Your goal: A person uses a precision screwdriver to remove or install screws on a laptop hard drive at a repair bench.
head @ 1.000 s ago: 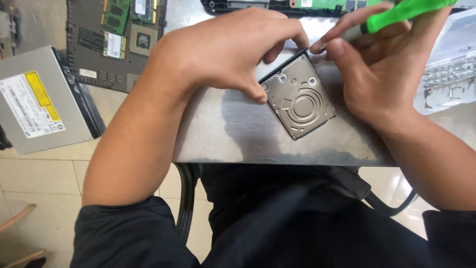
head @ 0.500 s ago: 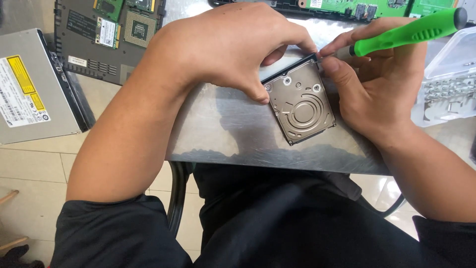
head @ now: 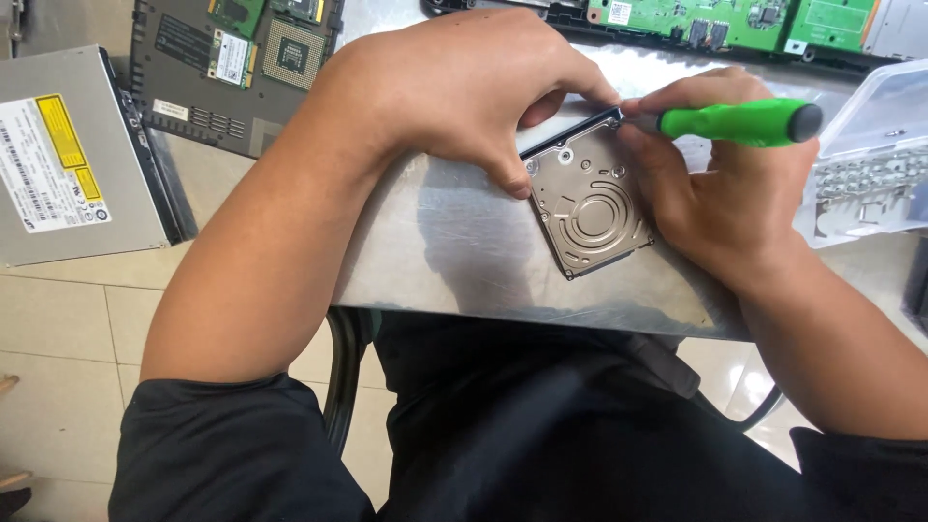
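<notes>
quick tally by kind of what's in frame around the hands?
Hard drive, held by left hand: 1
Green-handled screwdriver, in right hand: 1
Optical drive: 1
Dark laptop base with boards: 1
Green circuit board: 1
Clear plastic tray: 1
Metal table: 1
Total: 7

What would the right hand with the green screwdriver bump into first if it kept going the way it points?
The right hand aims its green screwdriver leftward. First it would meet the hard drive's top edge, where the tip already sits, then probably the left hand's fingers; depth is unclear.
</notes>
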